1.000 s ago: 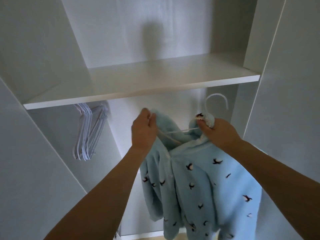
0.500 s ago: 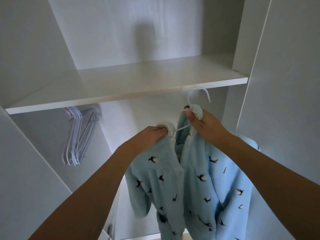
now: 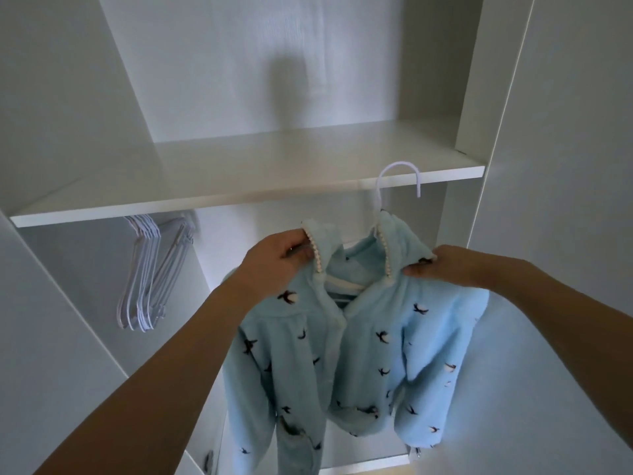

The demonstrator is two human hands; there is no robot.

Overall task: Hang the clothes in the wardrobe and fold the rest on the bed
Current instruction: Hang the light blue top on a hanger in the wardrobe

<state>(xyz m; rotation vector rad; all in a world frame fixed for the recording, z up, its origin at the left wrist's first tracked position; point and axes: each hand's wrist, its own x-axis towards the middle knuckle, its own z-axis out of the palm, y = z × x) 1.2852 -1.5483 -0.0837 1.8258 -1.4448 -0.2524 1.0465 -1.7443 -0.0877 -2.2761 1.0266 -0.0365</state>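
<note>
We have the jacket already on its hanger, held up inside the wardrobe just under the shelf; it is pale blue fleece with small dark birds and a beaded collar edge. Our left hand pinches the left collar; our right hand grips the right collar and shoulder. The white hook rises above the collar and overlaps the shelf's front edge; we cannot see a rail, so whether the hook has caught anything we cannot tell. To do this well, we judge, we should keep both shoulders level so the fleece stays seated on the hanger; lift the hook behind the shelf lip and lower it onto the rail; let go only once the weight hangs; leave it well apart from the spare hangers at the left.
</note>
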